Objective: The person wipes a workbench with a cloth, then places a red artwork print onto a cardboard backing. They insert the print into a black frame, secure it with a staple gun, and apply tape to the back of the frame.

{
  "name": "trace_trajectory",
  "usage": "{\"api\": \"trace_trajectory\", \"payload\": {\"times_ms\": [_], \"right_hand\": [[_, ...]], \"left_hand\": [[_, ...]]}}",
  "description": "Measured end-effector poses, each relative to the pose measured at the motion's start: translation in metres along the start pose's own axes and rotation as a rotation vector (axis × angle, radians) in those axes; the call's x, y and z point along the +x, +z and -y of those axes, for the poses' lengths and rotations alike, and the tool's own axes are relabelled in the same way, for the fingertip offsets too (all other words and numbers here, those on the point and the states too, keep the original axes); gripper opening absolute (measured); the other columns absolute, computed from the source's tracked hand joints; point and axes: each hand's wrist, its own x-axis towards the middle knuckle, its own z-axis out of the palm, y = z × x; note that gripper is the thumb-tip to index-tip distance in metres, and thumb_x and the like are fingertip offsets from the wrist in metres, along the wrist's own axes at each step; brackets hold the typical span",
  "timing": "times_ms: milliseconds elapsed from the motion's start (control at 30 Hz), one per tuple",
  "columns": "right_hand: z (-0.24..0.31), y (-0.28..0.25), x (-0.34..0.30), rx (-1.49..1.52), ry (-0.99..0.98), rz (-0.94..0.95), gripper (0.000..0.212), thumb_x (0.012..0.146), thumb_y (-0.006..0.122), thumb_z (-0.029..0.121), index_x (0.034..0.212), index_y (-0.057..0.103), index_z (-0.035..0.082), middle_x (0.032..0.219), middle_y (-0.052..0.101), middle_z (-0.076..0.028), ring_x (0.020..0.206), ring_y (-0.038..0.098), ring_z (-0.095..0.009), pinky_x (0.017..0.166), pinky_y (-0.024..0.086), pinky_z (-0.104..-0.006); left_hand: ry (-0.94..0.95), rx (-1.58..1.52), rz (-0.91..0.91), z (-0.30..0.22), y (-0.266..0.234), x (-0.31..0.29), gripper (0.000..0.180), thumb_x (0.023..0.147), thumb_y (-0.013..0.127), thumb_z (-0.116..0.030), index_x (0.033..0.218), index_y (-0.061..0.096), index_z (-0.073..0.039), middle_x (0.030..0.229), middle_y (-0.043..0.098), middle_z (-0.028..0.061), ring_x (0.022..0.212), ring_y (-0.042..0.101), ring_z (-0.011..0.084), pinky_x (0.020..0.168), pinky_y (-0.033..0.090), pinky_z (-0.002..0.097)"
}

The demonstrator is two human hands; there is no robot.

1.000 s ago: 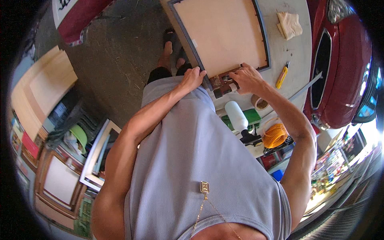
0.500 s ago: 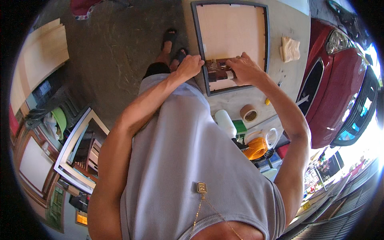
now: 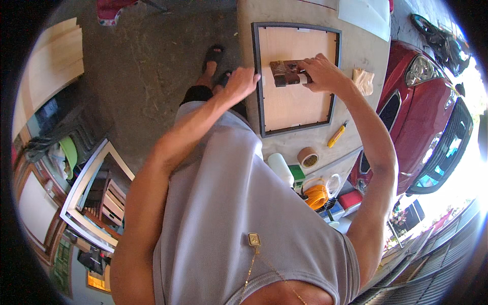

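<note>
A dark picture frame (image 3: 336,53) lies face down on the table, its pale wooden backing board (image 3: 295,109) showing. Small dark tabs stick out along its inner edge. My right hand (image 3: 321,73) is closed around a brown and black stapler-like hand tool (image 3: 286,74), held over the middle of the board. The palm hides part of the tool, so its exact kind is unclear. At the frame's left side, my left hand (image 3: 242,84) has its fingers curled against the outer edge, gripping it.
On the table (image 3: 305,144) are a folded tan cloth (image 3: 363,81), a yellow utility knife (image 3: 337,134), a brown tape roll (image 3: 308,157) and a white bottle (image 3: 280,169). Orange cord (image 3: 316,197) lies nearer me. A red car (image 3: 422,112) stands right; leaning frames (image 3: 96,195) are at left.
My right hand has moved the tool away from the frame's left edge and near end, toward the board's middle. My left hand stays at the left edge. The whole view has shifted slightly.
</note>
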Motion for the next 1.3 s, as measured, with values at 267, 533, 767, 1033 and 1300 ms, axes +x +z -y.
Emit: {"api": "trace_trajectory", "payload": {"times_ms": [267, 533, 767, 1033, 1300], "right_hand": [[0.0, -0.026, 0.032, -0.045, -0.021, 0.072, 0.03, 0.061, 0.066, 0.016, 0.089, 0.063, 0.007, 0.065, 0.064, -0.009, 0.069, 0.063, -0.026, 0.075, 0.041, -0.0359], [-0.037, -0.049, 0.048, 0.052, 0.06, 0.009, 0.045, 0.065, 0.068, 0.022, 0.107, 0.062, 0.007, 0.09, 0.065, -0.011, 0.083, 0.062, -0.025, 0.08, 0.039, -0.0372], [-0.026, -0.064, 0.066, -0.072, 0.167, 0.057, 0.035, 0.069, 0.061, 0.028, 0.097, 0.06, 0.006, 0.072, 0.065, -0.014, 0.069, 0.065, -0.03, 0.075, 0.044, -0.0414], [-0.074, -0.157, 0.04, 0.686, 0.492, 0.24, 0.028, 0.068, 0.073, 0.026, 0.078, 0.067, 0.0, 0.063, 0.062, -0.014, 0.068, 0.062, -0.021, 0.061, 0.047, -0.0345], [-0.107, -0.05, 0.166, 2.333, 0.487, -0.857, 0.022, 0.083, 0.069, 0.022, 0.095, 0.061, 0.006, 0.077, 0.062, -0.003, 0.063, 0.061, -0.015, 0.057, 0.051, -0.0298]], "left_hand": [[-0.056, -0.038, 0.049, -0.006, -0.004, 0.015, 0.03, 0.084, 0.061, -0.024, 0.077, 0.058, 0.005, 0.073, 0.061, 0.0278, 0.072, 0.061, 0.0445, 0.067, 0.049, 0.0518], [-0.05, -0.13, -0.063, 0.0, -0.049, 0.057, 0.033, 0.08, 0.065, -0.028, 0.072, 0.059, 0.003, 0.069, 0.06, 0.0258, 0.071, 0.062, 0.0427, 0.063, 0.048, 0.051], [0.016, -0.088, 0.001, 0.002, -0.061, 0.082, 0.029, 0.082, 0.061, -0.023, 0.076, 0.058, 0.006, 0.074, 0.06, 0.0277, 0.075, 0.06, 0.0447, 0.066, 0.048, 0.0523], [-0.006, -0.145, -0.027, 0.028, -0.067, 0.083, 0.032, 0.08, 0.066, -0.031, 0.078, 0.06, 0.001, 0.068, 0.062, 0.0225, 0.069, 0.063, 0.0402, 0.062, 0.05, 0.0481], [0.144, -0.179, -0.039, 0.011, -0.108, 0.091, 0.034, 0.082, 0.067, -0.031, 0.096, 0.06, 0.0, 0.065, 0.064, 0.0108, 0.059, 0.063, 0.0244, 0.057, 0.05, 0.0355]]}}
